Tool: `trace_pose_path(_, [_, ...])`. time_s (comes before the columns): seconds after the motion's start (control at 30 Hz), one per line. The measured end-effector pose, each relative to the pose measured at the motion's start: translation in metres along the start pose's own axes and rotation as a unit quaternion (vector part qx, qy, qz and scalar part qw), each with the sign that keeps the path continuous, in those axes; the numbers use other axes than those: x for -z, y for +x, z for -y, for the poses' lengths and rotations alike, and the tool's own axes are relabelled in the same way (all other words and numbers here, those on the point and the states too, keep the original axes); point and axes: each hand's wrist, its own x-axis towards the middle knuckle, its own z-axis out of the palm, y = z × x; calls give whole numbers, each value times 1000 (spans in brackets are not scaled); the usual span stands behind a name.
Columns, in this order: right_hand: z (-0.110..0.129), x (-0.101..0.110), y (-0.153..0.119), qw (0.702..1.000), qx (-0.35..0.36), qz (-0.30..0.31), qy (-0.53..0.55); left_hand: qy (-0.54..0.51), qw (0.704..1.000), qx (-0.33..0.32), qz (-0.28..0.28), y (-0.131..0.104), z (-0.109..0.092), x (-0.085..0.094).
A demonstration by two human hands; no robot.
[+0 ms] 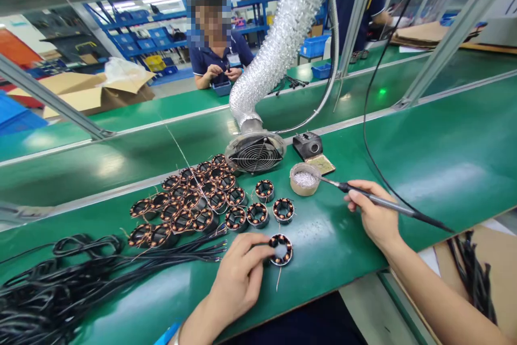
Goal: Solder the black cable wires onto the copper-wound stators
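Note:
My left hand pinches the left rim of a motor stator, a black ring with copper coils lying on the green bench. A thin copper wire end sticks out from it toward me. In my right hand is a soldering iron, held like a pen, its tip pointing left. That tip reaches the rim of a round tan container holding shiny, whitish bits; whether it touches them I cannot tell. Behind the container stands a black soldering iron holder with a yellowish pad. Three loose stators, one of them here, sit just beyond my left hand.
Several more stators are grouped at the left. Black cables with stripped ends lie in front of them. A round fume extractor hangs low on a silver duct. A co-worker sits across the bench.

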Motion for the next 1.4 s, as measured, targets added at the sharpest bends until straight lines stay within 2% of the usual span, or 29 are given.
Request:
trace_pose_path(0.07, [3,-1,-10,1000,20,4,19,-23,996,81,-1,-5,-1,1])
trace_pose_path(0.17, [9,-12,-30,989,108,99,-11,-77,980,179,40,-3,-6,4])
trace_pose_path(0.27, [13,-31,-48,964,188,181,-56,-83,973,205,67,5,-15,3])
trace_pose_path(0.4, [18,-51,-57,950,228,198,-82,-12,970,229,77,13,-22,-8])
trace_pose_path(0.5, [20,-54,-60,940,251,212,-87,-12,974,205,95,15,-21,-12])
trace_pose_path(0.67, [18,-47,-79,932,269,229,-82,-42,977,166,126,17,-16,-5])
trace_pose_path(0.87, [11,-53,-100,927,314,194,-59,-32,980,120,154,20,-8,-1])
trace_pose_path(1.23, [13,-55,-101,939,290,170,-79,-48,984,128,111,9,-5,-11])
trace_pose_path(1.4, [8,-51,-110,920,348,148,-107,-18,995,78,62,-1,-4,-15])
